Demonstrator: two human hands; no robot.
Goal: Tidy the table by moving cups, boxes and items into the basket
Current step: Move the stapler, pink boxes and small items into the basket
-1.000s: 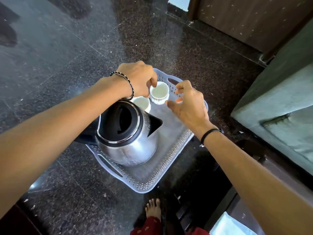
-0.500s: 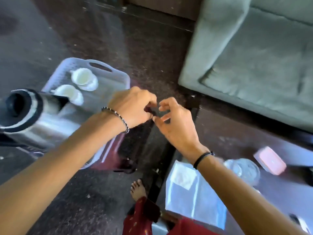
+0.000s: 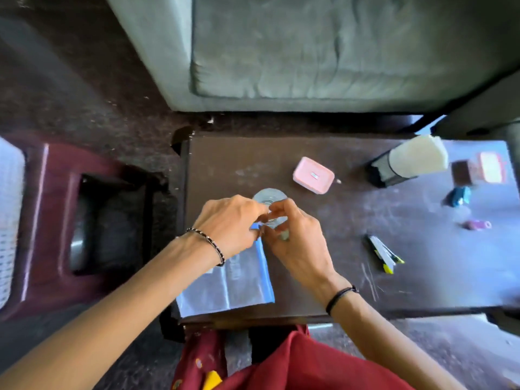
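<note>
At the left end of the table (image 3: 337, 263), our right hand (image 3: 298, 246) curls round the clear glass (image 3: 269, 197) while our left hand (image 3: 228, 223) pinches its rim (blur hides how firmly). A loose hold could slip — smooth glass, long carry left to the basket (image 3: 9, 220).

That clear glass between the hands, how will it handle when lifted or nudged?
Probably fragile: the clear glass looks transparent and thin at the rim, so it wants a gentle set-down. Likely slippery, since its surface seems smooth and shiny. It appears to stand upright on the table, and it is round, so a sideways push might tip it and let it roll.
</note>
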